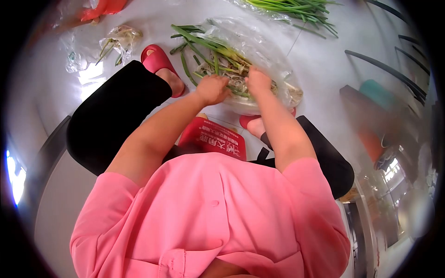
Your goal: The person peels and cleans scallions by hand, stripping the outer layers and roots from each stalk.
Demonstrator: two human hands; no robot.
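Observation:
Green onions (204,42) with long green leaves lie across an opened clear plastic bag (266,46) on the floor. Dry peelings and pale scraps (237,83) are spread over the bag between my hands. My left hand (213,89) is closed low at the near side of the pile, and its fingertips are hidden among scraps and leaves. Closed around the white end of the green onions is my right hand (258,81), at the right of the pile. Exactly how many stalks it grips is hidden.
More green onions (296,11) lie at the top. A small clear bag with scraps (121,39) sits at upper left, near a red bag (104,8). Pink slippers (157,60) flank the pile. A red printed package (213,139) is below; dark curved bars (387,69) stand right.

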